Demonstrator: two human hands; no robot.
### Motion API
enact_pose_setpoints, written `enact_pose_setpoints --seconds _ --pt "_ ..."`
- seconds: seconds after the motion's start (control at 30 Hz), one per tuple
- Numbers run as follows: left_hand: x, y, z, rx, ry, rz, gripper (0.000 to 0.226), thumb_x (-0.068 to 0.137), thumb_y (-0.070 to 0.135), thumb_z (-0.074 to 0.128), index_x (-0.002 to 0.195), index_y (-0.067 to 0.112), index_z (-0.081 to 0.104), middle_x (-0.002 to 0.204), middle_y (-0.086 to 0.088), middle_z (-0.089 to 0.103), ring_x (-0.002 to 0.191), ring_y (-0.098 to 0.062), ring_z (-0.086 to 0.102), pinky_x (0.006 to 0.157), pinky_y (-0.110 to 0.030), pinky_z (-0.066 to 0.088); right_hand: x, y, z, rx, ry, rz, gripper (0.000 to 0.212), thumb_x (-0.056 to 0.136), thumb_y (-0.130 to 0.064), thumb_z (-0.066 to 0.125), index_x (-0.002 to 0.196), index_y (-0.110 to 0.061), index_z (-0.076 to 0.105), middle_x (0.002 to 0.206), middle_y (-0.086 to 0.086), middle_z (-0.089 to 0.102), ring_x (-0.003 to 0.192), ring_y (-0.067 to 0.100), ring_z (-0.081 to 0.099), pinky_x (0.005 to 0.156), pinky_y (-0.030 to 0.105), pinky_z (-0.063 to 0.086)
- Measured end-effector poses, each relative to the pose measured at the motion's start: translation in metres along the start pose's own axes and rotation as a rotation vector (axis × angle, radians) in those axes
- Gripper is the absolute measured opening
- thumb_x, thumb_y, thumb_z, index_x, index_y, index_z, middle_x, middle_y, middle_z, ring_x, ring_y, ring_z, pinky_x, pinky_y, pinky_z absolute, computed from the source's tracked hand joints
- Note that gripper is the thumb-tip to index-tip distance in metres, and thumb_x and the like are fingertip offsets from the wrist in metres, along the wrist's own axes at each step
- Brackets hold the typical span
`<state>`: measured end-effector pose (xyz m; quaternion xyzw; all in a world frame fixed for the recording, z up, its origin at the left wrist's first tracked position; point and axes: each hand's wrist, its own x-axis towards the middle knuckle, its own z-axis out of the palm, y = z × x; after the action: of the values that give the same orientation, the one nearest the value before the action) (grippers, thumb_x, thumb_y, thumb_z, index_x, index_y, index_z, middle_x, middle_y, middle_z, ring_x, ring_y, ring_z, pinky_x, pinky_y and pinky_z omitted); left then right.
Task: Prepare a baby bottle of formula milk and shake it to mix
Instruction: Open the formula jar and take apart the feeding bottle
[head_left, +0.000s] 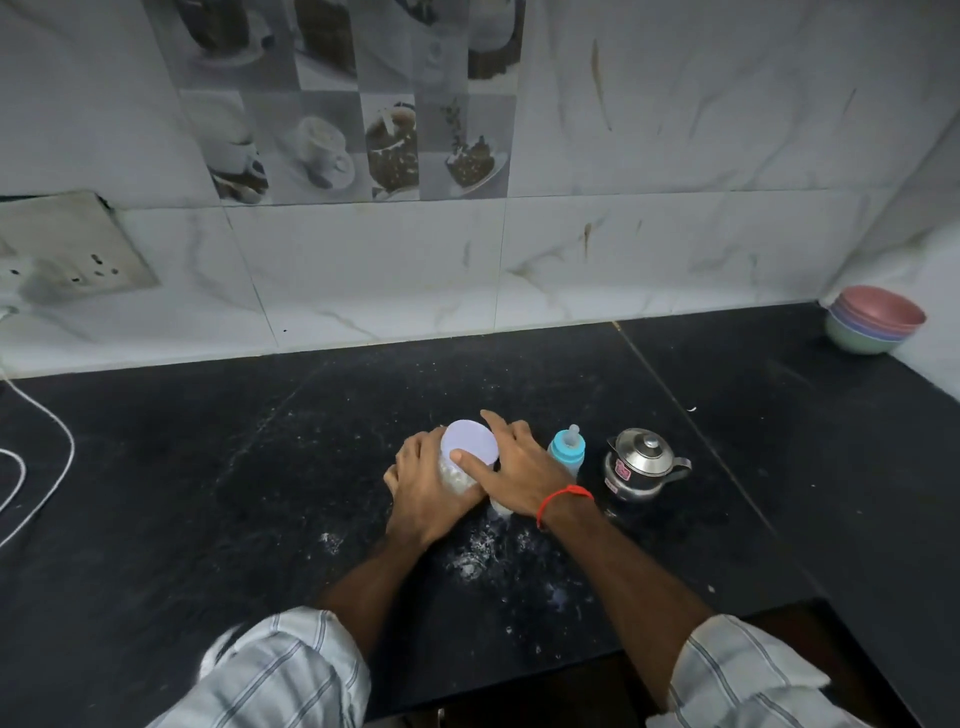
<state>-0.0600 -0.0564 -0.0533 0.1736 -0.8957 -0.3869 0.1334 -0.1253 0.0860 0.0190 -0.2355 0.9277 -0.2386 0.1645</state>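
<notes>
A clear plastic formula container (457, 475) with white powder inside and a lilac lid (470, 441) stands on the black counter (208, 493). My left hand (423, 486) grips its side from the left. My right hand (519, 467) is on the lid, thumb across the top and fingers around the far edge. Just right of that hand stands the baby bottle (567, 451) with a blue collar and clear teat, its body mostly hidden. A small white object (502, 506) shows under my right wrist.
A small steel kettle (641, 470) with its lid on stands right of the bottle. White powder (475, 558) is spilled in front of the container. Stacked pastel bowls (872, 322) sit in the far right corner. A white cable (47, 467) lies at the left below a wall socket (67, 249).
</notes>
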Motion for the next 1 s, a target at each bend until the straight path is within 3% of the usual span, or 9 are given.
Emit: enact_pose_setpoints --seconds 0.13,0.27,0.43,0.57,0.7,0.77,0.87,0.93,1.0 --pt "-0.012 0.017 -0.016 -0.080 0.010 0.097 0.096 0.056 0.065 0.082 0.137 0.030 0.042 0.129 0.009 0.030 0.106 -0.017 0.059 0.079 -0.040 0.059 0.003 -0.013 0.000 -0.163 0.027 -0.044 0.078 0.089 -0.085 0.038 0.147 -0.034 0.032 0.142 0.009 0.052 0.121 0.043 0.060 0.101 0.055 0.049" --pt "-0.013 0.026 -0.026 -0.197 -0.072 0.116 0.091 0.062 0.053 0.090 0.134 0.041 0.036 0.134 0.016 0.040 0.123 -0.008 0.054 0.090 -0.033 0.058 0.008 -0.021 -0.006 -0.177 0.099 -0.092 0.072 0.089 -0.084 0.036 0.129 -0.024 0.043 0.130 0.009 0.062 0.111 0.041 0.064 0.091 0.050 0.050" --pt "-0.009 0.031 -0.046 -0.249 -0.224 0.039 0.128 0.065 0.044 0.094 0.160 0.047 0.008 0.123 0.019 0.064 0.109 0.003 0.065 0.092 -0.022 0.055 0.008 -0.013 -0.019 -0.151 0.151 -0.343 0.064 0.090 -0.077 0.039 0.128 -0.027 0.051 0.125 -0.005 0.066 0.107 0.025 0.066 0.085 0.041 0.051" --pt "-0.012 0.036 -0.057 -0.289 -0.256 0.036 0.129 0.066 0.041 0.095 0.159 0.050 0.005 0.130 0.028 0.056 0.114 0.013 0.059 0.090 -0.013 0.052 0.008 0.000 -0.037 0.066 -0.117 -0.510 0.061 0.089 -0.069 0.046 0.140 -0.036 0.047 0.133 -0.009 0.052 0.116 0.019 0.059 0.099 0.047 0.050" --pt "-0.021 0.037 -0.061 -0.312 -0.212 0.037 0.137 0.058 0.057 0.093 0.159 0.050 0.001 0.139 0.023 0.055 0.123 0.004 0.059 0.105 -0.029 0.051 0.006 0.004 -0.067 0.407 -0.491 -0.623 0.072 0.083 -0.019 0.060 0.151 -0.037 0.043 0.153 -0.005 0.031 0.149 0.015 0.026 0.124 0.042 0.024" --pt "-0.027 0.039 -0.060 -0.283 -0.191 0.037 0.139 0.058 0.059 0.093 0.158 0.053 -0.004 0.139 0.020 0.057 0.124 0.000 0.060 0.108 -0.034 0.051 0.003 -0.002 -0.073 0.374 -0.433 -0.545 0.069 0.090 -0.039 0.061 0.153 -0.048 0.033 0.157 -0.010 0.026 0.144 0.014 0.032 0.121 0.044 0.032" --pt "-0.032 0.046 -0.056 -0.274 -0.190 0.054 0.142 0.058 0.059 0.094 0.156 0.056 -0.008 0.141 0.019 0.058 0.121 -0.001 0.062 0.104 -0.038 0.054 0.002 -0.011 -0.073 -0.078 -0.275 -0.398 0.072 0.085 -0.082 0.050 0.148 -0.052 0.033 0.148 -0.003 0.045 0.131 0.020 0.050 0.110 0.049 0.045" --pt "-0.033 0.049 -0.054 -0.265 -0.190 0.059 0.143 0.057 0.059 0.095 0.155 0.058 -0.011 0.144 0.018 0.055 0.124 -0.001 0.060 0.104 -0.038 0.054 0.002 -0.010 -0.070 -0.090 -0.345 -0.454 0.063 0.094 -0.057 0.062 0.150 -0.046 0.036 0.146 0.000 0.047 0.137 0.025 0.046 0.109 0.041 0.041" --pt "-0.035 0.049 -0.054 -0.254 -0.166 0.061 0.144 0.058 0.058 0.095 0.155 0.057 -0.012 0.143 0.021 0.053 0.126 0.002 0.057 0.106 -0.036 0.053 0.001 -0.003 -0.071 0.072 -0.449 -0.540 0.078 0.089 -0.027 0.068 0.152 -0.055 0.029 0.155 -0.002 0.032 0.143 0.026 0.034 0.113 0.041 0.034"
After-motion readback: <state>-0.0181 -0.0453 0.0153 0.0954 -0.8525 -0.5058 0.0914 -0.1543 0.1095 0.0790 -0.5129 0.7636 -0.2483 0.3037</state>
